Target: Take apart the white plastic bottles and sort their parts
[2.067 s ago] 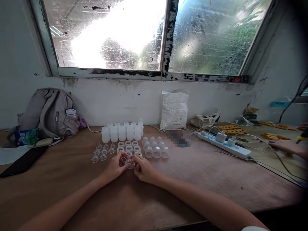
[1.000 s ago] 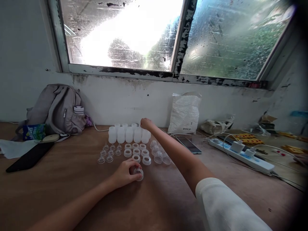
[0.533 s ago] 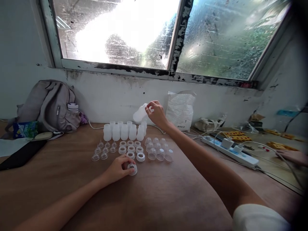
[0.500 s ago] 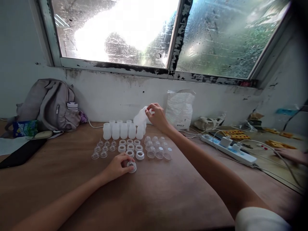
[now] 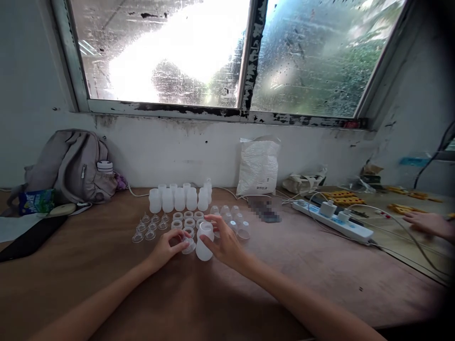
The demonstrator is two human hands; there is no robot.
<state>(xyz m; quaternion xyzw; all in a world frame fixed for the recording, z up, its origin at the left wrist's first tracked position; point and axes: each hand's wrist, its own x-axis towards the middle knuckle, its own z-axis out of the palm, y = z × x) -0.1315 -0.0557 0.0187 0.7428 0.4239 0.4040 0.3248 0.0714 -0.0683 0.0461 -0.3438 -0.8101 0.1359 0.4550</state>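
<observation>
A frosted white bottle (image 5: 204, 247) stands upright near the table's middle, its open mouth up. My right hand (image 5: 224, 240) is closed round its right side. Just left of it, my left hand (image 5: 168, 245) pinches a clear ring-shaped piece (image 5: 189, 246) at table level. Behind the hands are rows of white rings (image 5: 177, 216). Clear teats (image 5: 150, 234) stand in rows to the left. Clear domed caps (image 5: 243, 230) stand on the right, partly hidden by my right hand. Several frosted bottles (image 5: 168, 201) form rows at the back.
A grey backpack (image 5: 71, 166) and a black flat item (image 5: 33, 238) are on the left. A white bag (image 5: 259, 166) leans on the wall. To the right lie a power strip (image 5: 336, 221) with cables and yellow pieces (image 5: 343, 198); another person's hand (image 5: 432, 224) is there.
My right hand has come forward and down from the back rows, bringing a bottle to beside the ring piece. My left hand still holds that piece. The view has shifted slightly.
</observation>
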